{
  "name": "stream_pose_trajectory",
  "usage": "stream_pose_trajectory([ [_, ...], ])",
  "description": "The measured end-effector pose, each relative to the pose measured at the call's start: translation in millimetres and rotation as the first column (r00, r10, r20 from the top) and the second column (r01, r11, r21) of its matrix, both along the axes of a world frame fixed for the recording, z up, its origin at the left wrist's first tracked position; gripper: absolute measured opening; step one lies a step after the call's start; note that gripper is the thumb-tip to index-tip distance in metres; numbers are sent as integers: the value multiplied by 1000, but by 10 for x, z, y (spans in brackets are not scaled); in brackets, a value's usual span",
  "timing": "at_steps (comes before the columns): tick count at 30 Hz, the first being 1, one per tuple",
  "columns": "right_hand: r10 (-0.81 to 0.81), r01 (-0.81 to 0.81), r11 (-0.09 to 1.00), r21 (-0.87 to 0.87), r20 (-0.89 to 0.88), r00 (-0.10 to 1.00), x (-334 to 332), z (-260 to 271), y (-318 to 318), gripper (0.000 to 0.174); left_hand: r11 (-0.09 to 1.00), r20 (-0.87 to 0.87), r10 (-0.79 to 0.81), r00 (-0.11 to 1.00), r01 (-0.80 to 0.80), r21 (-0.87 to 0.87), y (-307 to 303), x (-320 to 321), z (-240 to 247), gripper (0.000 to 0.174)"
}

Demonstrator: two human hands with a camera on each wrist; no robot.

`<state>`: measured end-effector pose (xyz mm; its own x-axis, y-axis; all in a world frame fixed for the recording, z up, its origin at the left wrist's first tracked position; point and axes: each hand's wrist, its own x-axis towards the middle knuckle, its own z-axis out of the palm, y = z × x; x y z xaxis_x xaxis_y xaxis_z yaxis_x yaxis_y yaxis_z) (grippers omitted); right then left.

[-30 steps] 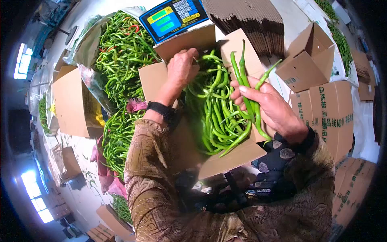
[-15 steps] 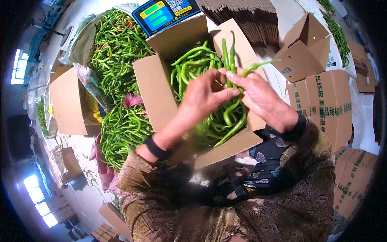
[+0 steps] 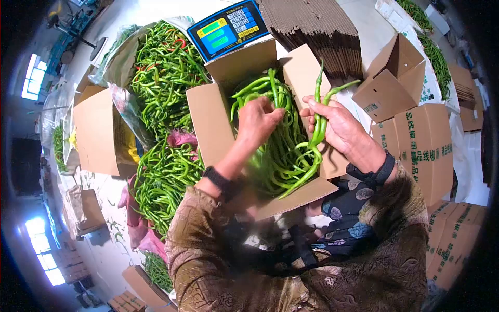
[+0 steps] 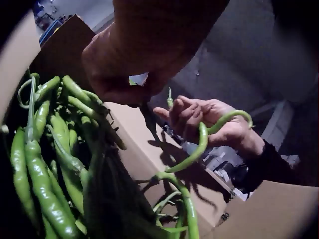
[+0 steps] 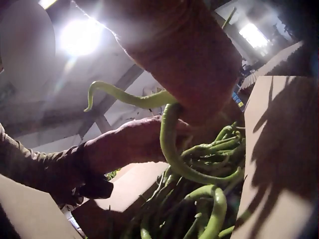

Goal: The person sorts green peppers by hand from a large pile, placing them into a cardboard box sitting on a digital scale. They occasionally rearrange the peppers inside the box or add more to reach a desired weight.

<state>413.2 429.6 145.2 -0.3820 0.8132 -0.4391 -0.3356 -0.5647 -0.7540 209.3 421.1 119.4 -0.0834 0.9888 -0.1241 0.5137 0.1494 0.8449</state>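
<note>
Over the open cardboard box (image 3: 210, 122), my left hand (image 3: 255, 125) has its fingers curled around a green chili pepper (image 3: 273, 82), whose upper length sticks out past the fingertips. Its grip is partly hidden by the hand itself. Long green chili peppers (image 4: 42, 181) fill the box in a loose bundle. At the box's right side, my right hand (image 3: 340, 127) holds two more chili peppers (image 3: 318, 88) between thumb and fingers. In the right wrist view, the held peppers (image 5: 132, 99) curve out below the hand, over those in the box.
A blue scale display (image 3: 228, 28) stands behind the box. Heaps of green peppers (image 3: 169, 83) lie to the left, beside another open box (image 3: 96, 132). Flattened cartons (image 3: 317, 31) are stacked at the back; an open box (image 3: 390, 78) and printed cartons (image 3: 434, 151) stand right.
My left hand went from the far end of the box to my right hand, then back over the box. The right hand holds fewer peppers than before. The head view shifted slightly.
</note>
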Motion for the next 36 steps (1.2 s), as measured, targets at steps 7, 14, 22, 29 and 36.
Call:
stream_pose_trajectory([
  [7,92,-91,995,-41,40,995,-23,25,38,33,988,-158,-67,985,87,125,170,185,-232,32],
  [14,95,-94,994,-57,12,995,-57,-148,59,24,998,418,56,907,-52,-21,175,-163,131,23],
  [22,50,-82,966,246,134,990,-244,-144,196,39,980,380,-124,917,174,-101,-147,-206,471,18],
  [29,114,-188,959,212,318,941,-345,-361,14,46,974,98,-226,969,228,-11,-245,-133,93,24],
  [36,8,-506,768,392,784,620,-214,-345,108,62,972,-3,-226,974,226,58,-204,16,-34,34],
])
